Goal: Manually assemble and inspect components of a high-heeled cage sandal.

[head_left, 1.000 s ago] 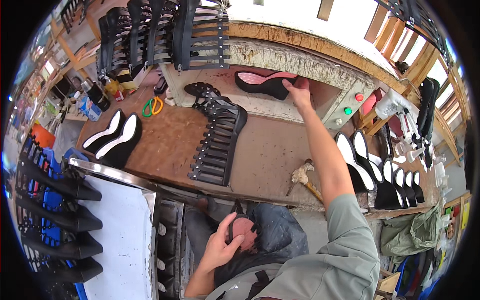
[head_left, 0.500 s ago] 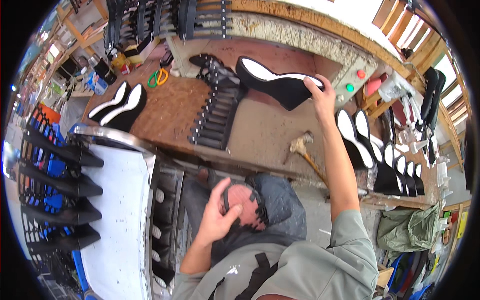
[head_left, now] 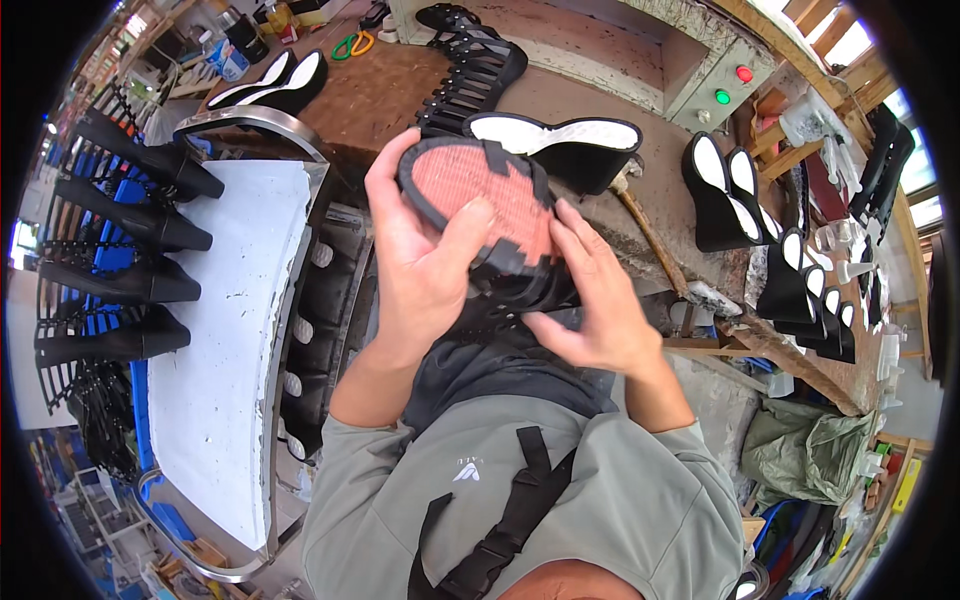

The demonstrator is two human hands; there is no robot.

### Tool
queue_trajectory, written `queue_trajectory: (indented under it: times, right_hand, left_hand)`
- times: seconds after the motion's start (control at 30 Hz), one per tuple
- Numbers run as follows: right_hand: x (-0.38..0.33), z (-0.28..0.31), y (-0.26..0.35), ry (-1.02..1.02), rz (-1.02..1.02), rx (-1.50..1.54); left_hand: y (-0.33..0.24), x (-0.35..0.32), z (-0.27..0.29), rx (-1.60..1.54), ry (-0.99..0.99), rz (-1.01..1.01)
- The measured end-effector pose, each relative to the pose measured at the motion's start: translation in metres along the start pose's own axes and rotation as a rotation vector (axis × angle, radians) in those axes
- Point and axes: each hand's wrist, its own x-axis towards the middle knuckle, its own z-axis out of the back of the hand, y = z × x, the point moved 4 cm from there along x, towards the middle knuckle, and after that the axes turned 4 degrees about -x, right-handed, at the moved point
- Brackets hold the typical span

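A black strappy shoe upper point(head_left: 470, 200) is raised before me with its pinkish, ridged underside turned up. My left hand point(head_left: 420, 260) is closed around one side of it, thumb pressed on the pink face. On the other side, my right hand point(head_left: 605, 310) grips the dark straps between fingers and thumb. Just beyond the upper lies a black wedge sole point(head_left: 590, 165) with a white top face, on the bench. Another black strappy upper point(head_left: 485, 65) rests farther back. A wooden-handled hammer point(head_left: 650, 235) lies right of the wedge sole, its head partly hidden.
More wedge soles point(head_left: 718, 195) stand in a row at the right. Two others point(head_left: 290, 85) sit at the far left, near scissors point(head_left: 352, 44). A white-covered rack point(head_left: 235, 330) holding black boot-like uppers point(head_left: 125, 285) stands at my left. A panel with red and green buttons point(head_left: 735, 90) is at the back.
My right hand has set the wedge sole down on the bench and come back to the shoe upper. My left hand has lifted the upper from my lap, up and forward.
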Motion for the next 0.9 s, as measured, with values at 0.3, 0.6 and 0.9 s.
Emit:
queue_trajectory:
  times: [0.3, 0.6, 0.9]
  right_hand:
    - [0.029, 0.090, -0.144, -0.555, -0.580, 0.100]
    - [-0.067, 0.059, -0.206, -0.492, -0.931, 1.536]
    - [-0.038, 0.054, -0.136, -0.182, -0.830, 0.836]
  left_hand:
    - [0.060, 0.109, 0.048, 0.447, -0.124, 0.049]
    - [0.196, 0.120, 0.078, 1.063, -0.052, 0.475]
    - [0.146, 0.122, -0.014, 0.367, 0.149, -0.121]
